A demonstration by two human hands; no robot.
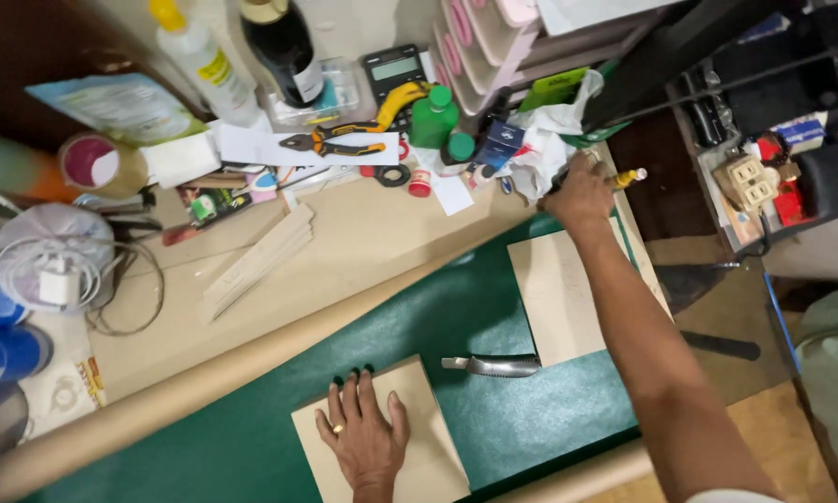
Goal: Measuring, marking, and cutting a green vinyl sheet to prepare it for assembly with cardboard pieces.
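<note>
- Green cutting mat (493,307) covers the lower middle of the frame, lying on the table (363,242).
- My left hand (363,433) lies flat, fingers spread apart, palm down on a pale board (428,438) at the bottom centre; it grips nothing.
- My right hand (582,191) reaches to the upper right of the frame, fingers closed around a small bottle with a yellow tip (627,177); the yellow tip pokes out to the right of the fist.
- A second pale board (554,293) lies on the mat below that hand, partly under my forearm.
- A utility knife (491,365) rests on the mat between the two boards, touched by neither hand, its right end at the second board's lower edge.
- Upper middle of the frame: pliers with yellow and black handles (344,140), a calculator (393,70), and a green bottle (435,116) stand in the clutter.
- Left of centre, a stack of thin wooden strips (256,261) lies on the bare table.
- At the far left I see a coiled white cable with a charger (56,270).
</note>
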